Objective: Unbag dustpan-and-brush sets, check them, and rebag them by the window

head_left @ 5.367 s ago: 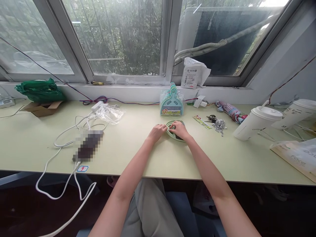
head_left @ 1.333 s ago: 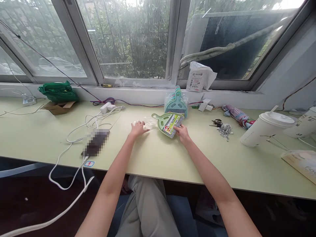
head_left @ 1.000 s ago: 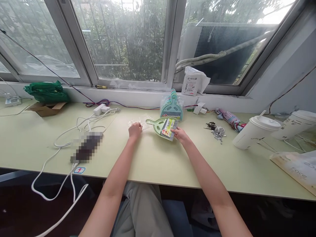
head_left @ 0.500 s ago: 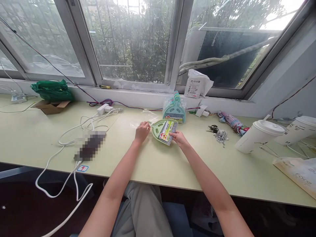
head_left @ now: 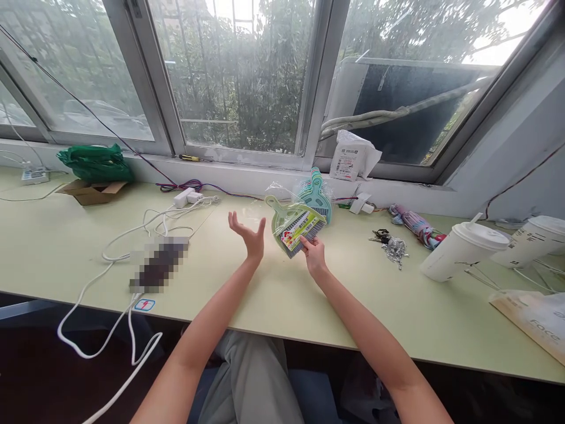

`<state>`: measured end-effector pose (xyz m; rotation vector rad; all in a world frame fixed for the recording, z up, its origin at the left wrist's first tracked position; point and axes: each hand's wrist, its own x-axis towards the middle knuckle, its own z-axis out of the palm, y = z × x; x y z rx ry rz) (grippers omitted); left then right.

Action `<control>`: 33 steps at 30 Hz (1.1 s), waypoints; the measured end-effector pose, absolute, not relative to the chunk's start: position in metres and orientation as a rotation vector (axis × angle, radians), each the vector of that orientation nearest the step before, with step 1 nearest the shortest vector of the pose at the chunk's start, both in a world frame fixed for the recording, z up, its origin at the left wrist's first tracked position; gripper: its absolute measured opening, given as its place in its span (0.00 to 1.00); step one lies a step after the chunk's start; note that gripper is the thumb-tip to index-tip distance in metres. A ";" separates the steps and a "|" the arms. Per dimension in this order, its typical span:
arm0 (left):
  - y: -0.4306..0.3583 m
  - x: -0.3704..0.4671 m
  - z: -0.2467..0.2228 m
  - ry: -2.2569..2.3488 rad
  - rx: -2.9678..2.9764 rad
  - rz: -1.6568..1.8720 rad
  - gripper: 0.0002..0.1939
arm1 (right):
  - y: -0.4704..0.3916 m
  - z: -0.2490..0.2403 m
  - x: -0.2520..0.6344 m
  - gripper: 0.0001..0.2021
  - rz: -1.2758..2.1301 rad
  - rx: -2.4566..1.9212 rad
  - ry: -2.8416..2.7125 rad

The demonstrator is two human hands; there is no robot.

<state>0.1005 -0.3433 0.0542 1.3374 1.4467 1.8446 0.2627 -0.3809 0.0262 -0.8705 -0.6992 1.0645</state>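
My right hand (head_left: 315, 255) grips a green dustpan-and-brush set (head_left: 278, 222) by its bristle end, low on the right side. A printed label (head_left: 302, 230) covers the middle of the set, and its looped handle points up and left. Just left of it, my left hand (head_left: 249, 234) is raised with fingers spread and nothing in it. Clear plastic film (head_left: 256, 211) shows behind the left hand and near the handle. Behind the held set, a stack of similar dustpan sets (head_left: 316, 193), blue-green in front, leans against the wall in clear wrapping.
On the left are white cables (head_left: 117, 238), a blurred dark object (head_left: 161, 265) and a green bag (head_left: 95, 162) over a cardboard box (head_left: 90, 192). Keys (head_left: 391, 242), a folded umbrella (head_left: 417, 225) and white cups (head_left: 463, 247) stand or lie on the right. A white package (head_left: 354, 156) rests on the sill.
My left hand has let go of the dustpan's handle and opened, drawing a little left. The set has tilted and lifted slightly, still in my right hand.
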 end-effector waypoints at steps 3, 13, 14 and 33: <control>-0.330 0.101 0.044 0.983 1.137 1.597 0.39 | -0.380 0.026 0.264 0.19 1.049 -0.877 -0.724; -0.350 0.130 0.036 0.442 1.082 1.086 0.28 | -0.383 0.034 0.259 0.21 0.885 -0.898 -0.754; -0.352 0.131 0.036 0.429 1.092 1.063 0.28 | -0.384 0.035 0.258 0.20 0.873 -0.902 -0.734; -0.354 0.153 0.023 0.617 1.218 1.439 0.27 | -0.383 0.032 0.259 0.21 0.974 -0.824 -0.626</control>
